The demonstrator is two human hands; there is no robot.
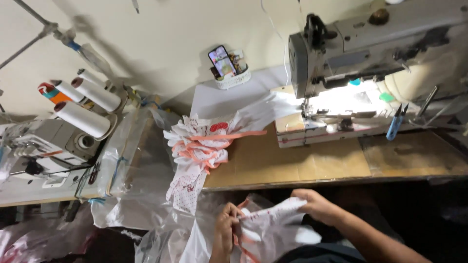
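A white printed fabric piece (270, 216) with orange trim is stretched between both hands below the table's front edge. My left hand (227, 229) pinches its left edge, where an orange strip hangs down. My right hand (317, 204) grips its upper right edge. A pile of the same white garments with orange binding (204, 146) lies on the wooden table (312, 163) and hangs over its left edge. A grey sewing machine (370, 53) stands at the table's back right, its lamp lit over the needle area.
Blue thread snips (396, 122) lie on the machine bed. A phone in a small white basket (226, 68) stands by the wall. An overlock machine (44, 146) with white thread cones (83, 119) is at left, next to clear plastic sheeting (131, 165).
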